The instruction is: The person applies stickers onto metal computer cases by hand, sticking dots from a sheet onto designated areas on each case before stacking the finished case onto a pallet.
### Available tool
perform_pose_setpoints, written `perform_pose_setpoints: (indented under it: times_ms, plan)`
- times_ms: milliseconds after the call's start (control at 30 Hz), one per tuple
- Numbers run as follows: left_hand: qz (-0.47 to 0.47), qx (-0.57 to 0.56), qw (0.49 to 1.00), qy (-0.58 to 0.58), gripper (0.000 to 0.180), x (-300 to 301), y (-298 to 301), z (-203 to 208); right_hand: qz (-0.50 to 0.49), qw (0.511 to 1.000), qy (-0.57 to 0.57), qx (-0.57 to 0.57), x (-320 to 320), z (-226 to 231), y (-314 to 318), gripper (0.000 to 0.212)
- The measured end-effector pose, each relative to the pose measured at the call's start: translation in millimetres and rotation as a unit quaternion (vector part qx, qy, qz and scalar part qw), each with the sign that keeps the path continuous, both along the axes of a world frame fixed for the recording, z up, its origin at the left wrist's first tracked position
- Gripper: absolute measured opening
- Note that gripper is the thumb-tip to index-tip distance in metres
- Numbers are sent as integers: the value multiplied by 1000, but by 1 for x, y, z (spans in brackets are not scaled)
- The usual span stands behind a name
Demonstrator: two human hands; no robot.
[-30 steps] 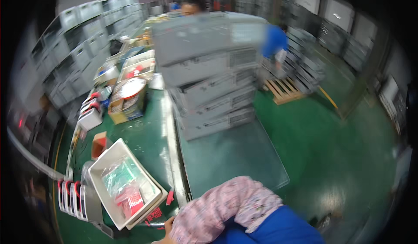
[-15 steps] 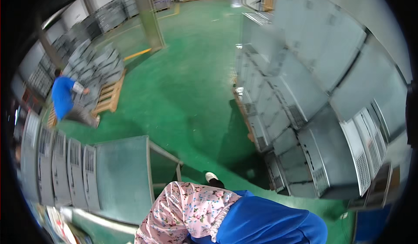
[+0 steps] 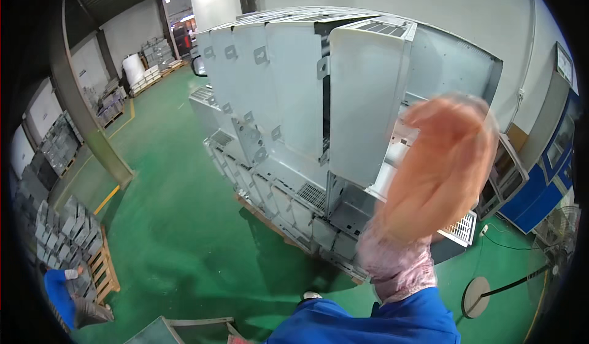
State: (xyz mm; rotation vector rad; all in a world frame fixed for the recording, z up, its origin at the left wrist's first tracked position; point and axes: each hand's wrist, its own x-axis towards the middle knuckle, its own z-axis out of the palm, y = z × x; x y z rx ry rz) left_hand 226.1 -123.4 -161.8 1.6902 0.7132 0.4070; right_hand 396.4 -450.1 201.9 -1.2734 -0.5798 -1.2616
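My right hand (image 3: 445, 166) is raised at the right, in front of a tall stack of grey sheet-metal housings (image 3: 294, 86). Motion blur smears its fingers, and I make out nothing held in it. A pink sleeve cover over a blue sleeve (image 3: 392, 313) leads up to it. Behind the hand, an upright narrow metal housing (image 3: 365, 99) with a slotted top stands at the stack's near end. Whether my hand touches it I cannot tell. My left hand is out of view; only a scrap of pink cloth shows at the lower edge.
A pallet (image 3: 270, 218) carries the stack on a green floor. At lower left a co-worker in blue (image 3: 59, 298) bends beside a pallet (image 3: 104, 267) of grey parts. A metal frame (image 3: 196, 321) stands at the bottom, a round-based stand (image 3: 475, 298) at right, a pillar (image 3: 92, 111) at left.
My view has swung right, bringing the stack to the middle. My right hand has come up into view at the right. The row of grey housings at lower left has mostly left the picture.
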Motion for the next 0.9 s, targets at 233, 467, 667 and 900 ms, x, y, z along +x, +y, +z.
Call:
perform_pose_setpoints:
  times_ms: [233,467,667,900]
  plan:
    - [6,-26,999,41,12,21,-11,-8,117,954,266,70,196,67,-192,26]
    - [39,76,996,36,15,12,-28,-16,-293,858,-72,-416,257,62,-239,36]
    - [112,-18,994,1,7,-9,-24,-21,192,966,162,-61,275,83,-252,21]
    - [153,-89,972,-155,9,-44,-23,-5,311,931,192,25,185,141,-221,7]
